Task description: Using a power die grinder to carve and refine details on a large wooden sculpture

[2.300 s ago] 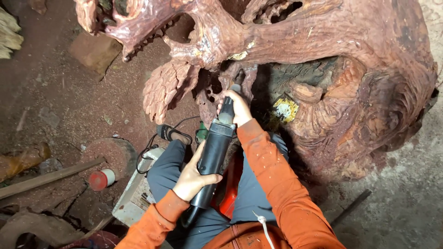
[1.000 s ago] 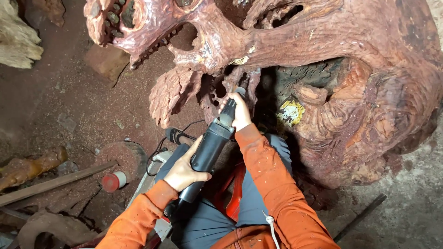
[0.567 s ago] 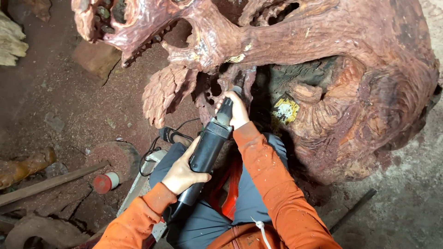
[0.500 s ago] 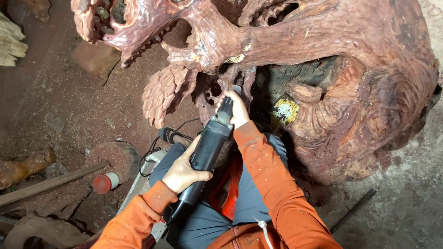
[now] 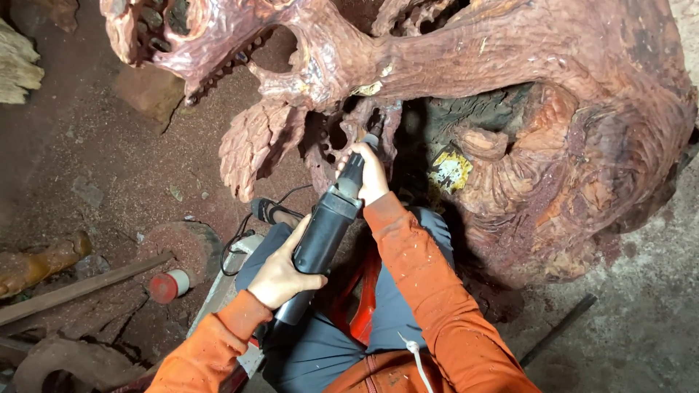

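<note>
Gripping grinder [image 5: 324, 233], both hands; sawdust-strewn dirt floor [image 5: 109, 167].

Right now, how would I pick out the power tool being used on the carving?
Start at the big reddish wood carving filling the top of the view. Below its middle, the right hand and left hand grip a long black power tool whose tip goes into a dark hollow. It is the only black, smooth, cylindrical thing among rough red wood.
</note>
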